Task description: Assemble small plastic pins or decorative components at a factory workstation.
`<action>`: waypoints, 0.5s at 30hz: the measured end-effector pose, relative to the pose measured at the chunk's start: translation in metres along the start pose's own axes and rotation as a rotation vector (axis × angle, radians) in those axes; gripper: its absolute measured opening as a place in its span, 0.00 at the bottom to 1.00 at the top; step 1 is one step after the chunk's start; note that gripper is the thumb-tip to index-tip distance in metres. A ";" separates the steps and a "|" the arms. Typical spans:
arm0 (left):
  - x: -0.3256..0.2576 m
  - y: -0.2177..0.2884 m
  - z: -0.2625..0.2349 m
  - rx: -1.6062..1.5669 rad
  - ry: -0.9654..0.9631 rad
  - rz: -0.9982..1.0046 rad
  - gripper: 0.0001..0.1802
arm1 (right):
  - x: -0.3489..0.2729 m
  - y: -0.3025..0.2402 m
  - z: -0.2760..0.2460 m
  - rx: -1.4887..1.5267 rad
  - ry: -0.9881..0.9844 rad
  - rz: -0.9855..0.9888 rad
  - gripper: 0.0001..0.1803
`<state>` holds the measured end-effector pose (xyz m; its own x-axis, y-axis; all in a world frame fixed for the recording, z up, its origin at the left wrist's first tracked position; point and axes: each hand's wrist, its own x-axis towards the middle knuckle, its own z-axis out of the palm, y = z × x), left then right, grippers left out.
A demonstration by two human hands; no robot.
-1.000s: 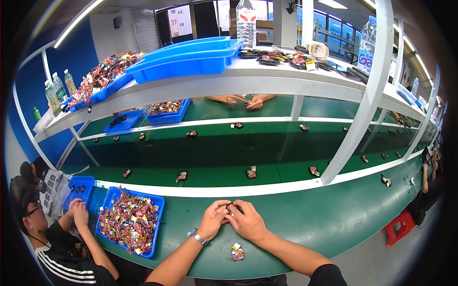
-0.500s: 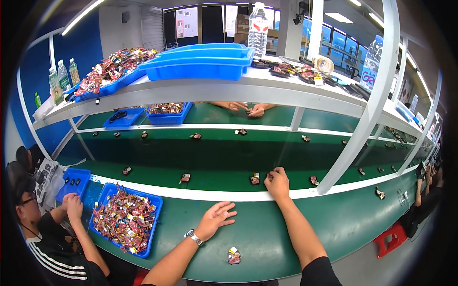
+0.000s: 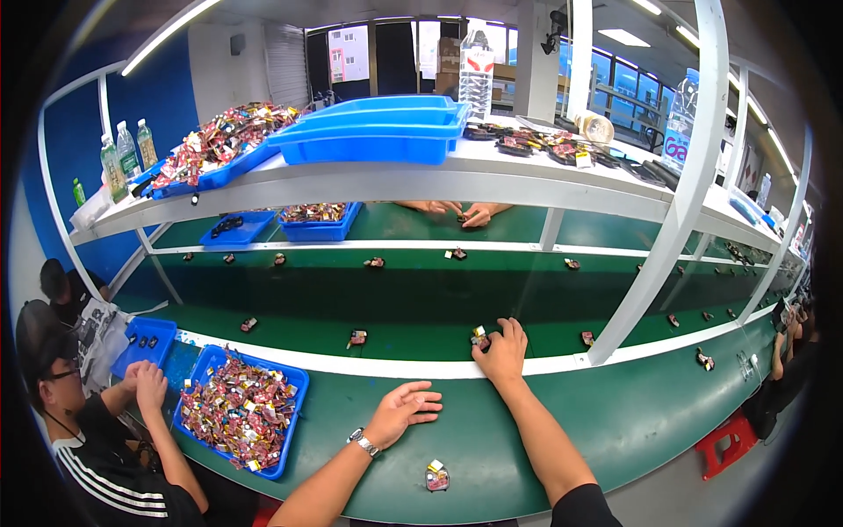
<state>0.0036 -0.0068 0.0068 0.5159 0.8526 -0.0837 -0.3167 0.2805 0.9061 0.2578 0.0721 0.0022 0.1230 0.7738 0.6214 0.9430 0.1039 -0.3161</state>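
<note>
Reaching over the white divider, right hand [image 3: 504,350] now rests fingers curled on a small packaged part [image 3: 479,337] on the green conveyor belt [image 3: 421,307], having left the near bench; left hand [image 3: 402,411] lies open, empty, beside another small part [image 3: 436,475].

I read this as a factory assembly line; a long green conveyor belt [image 3: 421,294] carries small parts spaced at intervals; blue bins [image 3: 290,386] of mixed small components sit on the green desk [image 3: 632,422]; white metal shelving [image 3: 457,180] overhead holds blue trays [image 3: 373,132]; other workers [image 3: 79,422] sit along the line under strip lights [image 3: 167,35].
</note>
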 end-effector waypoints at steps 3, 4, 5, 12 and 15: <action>-0.002 -0.002 -0.004 0.066 0.088 0.020 0.21 | -0.011 -0.014 -0.016 0.216 -0.048 -0.152 0.11; -0.001 0.000 -0.005 0.066 0.093 0.018 0.21 | -0.016 -0.020 -0.028 0.356 -0.089 -0.280 0.10; -0.001 0.002 -0.008 0.072 0.094 0.014 0.22 | -0.022 -0.031 -0.043 0.476 -0.167 -0.325 0.10; -0.002 0.006 -0.018 0.011 -0.180 -0.173 0.24 | -0.038 -0.070 -0.091 0.629 -0.554 -0.638 0.20; -0.001 0.009 -0.013 -0.057 -0.089 -0.136 0.20 | -0.042 -0.069 -0.088 0.532 -0.417 -0.574 0.19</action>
<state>-0.0096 0.0008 0.0095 0.6245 0.7635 -0.1647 -0.2824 0.4173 0.8638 0.2149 -0.0226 0.0616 -0.5455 0.6670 0.5076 0.5434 0.7425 -0.3917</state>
